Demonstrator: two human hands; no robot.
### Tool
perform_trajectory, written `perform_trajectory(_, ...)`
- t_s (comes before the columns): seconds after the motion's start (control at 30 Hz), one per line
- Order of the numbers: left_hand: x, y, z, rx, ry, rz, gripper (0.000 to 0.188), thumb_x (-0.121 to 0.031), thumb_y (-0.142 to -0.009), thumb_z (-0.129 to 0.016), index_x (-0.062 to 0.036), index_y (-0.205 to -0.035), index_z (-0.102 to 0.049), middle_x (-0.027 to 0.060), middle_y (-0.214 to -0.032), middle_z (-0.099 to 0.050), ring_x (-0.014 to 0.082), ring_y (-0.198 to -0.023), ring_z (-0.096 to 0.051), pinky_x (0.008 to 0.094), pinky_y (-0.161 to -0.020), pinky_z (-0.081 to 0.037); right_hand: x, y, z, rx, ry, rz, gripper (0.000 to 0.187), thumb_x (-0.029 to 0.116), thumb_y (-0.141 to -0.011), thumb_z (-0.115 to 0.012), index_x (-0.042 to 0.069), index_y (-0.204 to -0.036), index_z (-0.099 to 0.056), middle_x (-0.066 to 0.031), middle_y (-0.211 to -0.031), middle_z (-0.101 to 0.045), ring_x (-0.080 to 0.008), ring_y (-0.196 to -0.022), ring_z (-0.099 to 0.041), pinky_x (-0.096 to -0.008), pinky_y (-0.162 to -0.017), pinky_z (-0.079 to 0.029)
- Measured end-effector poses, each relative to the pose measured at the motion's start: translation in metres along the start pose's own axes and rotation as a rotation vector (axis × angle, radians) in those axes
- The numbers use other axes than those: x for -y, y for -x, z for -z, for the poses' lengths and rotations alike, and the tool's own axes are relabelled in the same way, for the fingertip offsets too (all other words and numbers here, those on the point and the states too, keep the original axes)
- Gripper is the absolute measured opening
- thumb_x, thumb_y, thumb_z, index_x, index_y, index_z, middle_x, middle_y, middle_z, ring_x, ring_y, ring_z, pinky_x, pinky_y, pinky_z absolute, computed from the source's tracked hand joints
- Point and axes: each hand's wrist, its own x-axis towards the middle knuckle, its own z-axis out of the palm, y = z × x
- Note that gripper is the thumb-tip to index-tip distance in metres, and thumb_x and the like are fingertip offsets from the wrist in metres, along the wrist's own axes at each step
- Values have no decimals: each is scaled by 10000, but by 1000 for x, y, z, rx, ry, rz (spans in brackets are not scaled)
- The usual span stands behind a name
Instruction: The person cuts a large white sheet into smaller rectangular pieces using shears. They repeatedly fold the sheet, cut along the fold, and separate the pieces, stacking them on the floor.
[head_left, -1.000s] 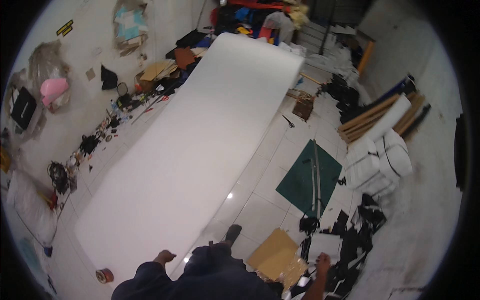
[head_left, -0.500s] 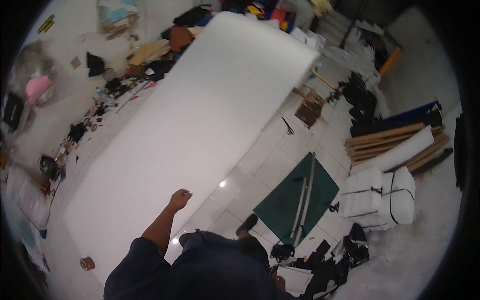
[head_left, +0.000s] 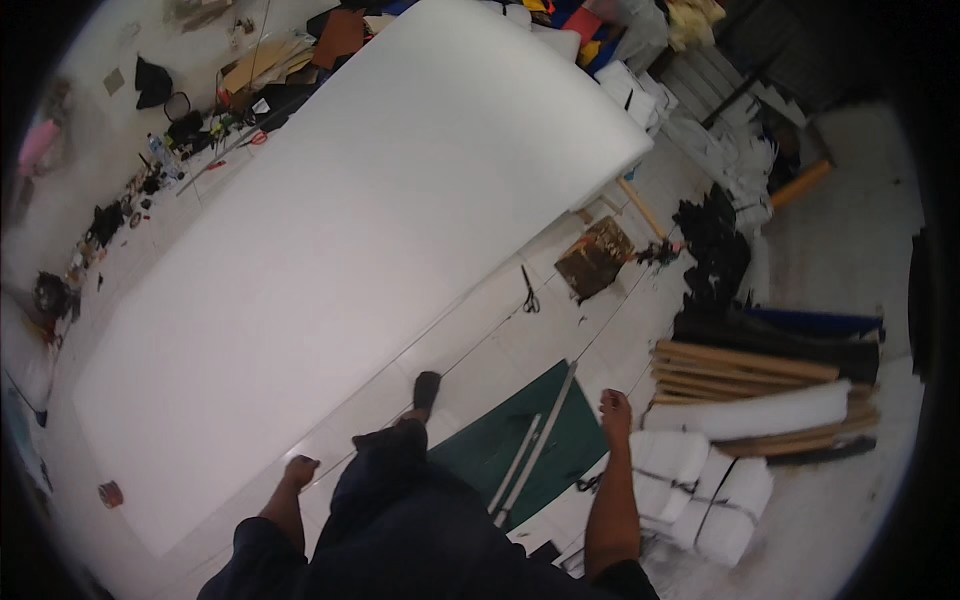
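A long white foam sheet (head_left: 330, 250) covers much of the floor from lower left to top centre, its far end curved into a roll. Just off its near right edge hangs my left hand (head_left: 301, 470), fingers curled together with nothing showing in them. My right hand (head_left: 615, 410) is raised beside the green cutting mat (head_left: 570, 430), also with fingers curled in and no object visible. Two long metal rulers (head_left: 535, 450) lie across the mat. My foot in a dark shoe (head_left: 427, 390) stands on the tiles between foam and mat.
Black scissors (head_left: 530, 292) lie on the tiles near a worn brown box (head_left: 594, 258). At right are stacked brown tubes (head_left: 740, 365) and strapped white bundles (head_left: 720, 500). A tape roll (head_left: 110, 494) rests on the foam's lower left corner. Clutter (head_left: 185, 130) lines the left side.
I have stepped and turned, so the foam and mat sit differently in view. My right hand has come up from the lower edge; my left hand has moved lower, off the foam.
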Motion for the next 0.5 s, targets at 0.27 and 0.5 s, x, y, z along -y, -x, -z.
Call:
perform_trajectory(0.27,-270,-95,74,-273,553,-113,444,-357,-884,-647,8,-1136,-643,193,-1098,-669,271,-1026,-636,360,-895,-488,193,-158,-114,504,46,113,448,371,-928,-614,-11,-1161,-608,-104,-959,-657,-183,-837,-642,-323,-756,-504)
perform_trajectory(0.5,-398,-156,30,-398,765,-14,473,-399,-906,-621,-5,-1167,-628,123,-997,-667,203,-934,-609,331,-840,-482,169,-333,-202,596,206,129,564,439,-883,-660,-1,-1222,-563,-93,-898,-646,-154,-726,-604,-283,-549,-487)
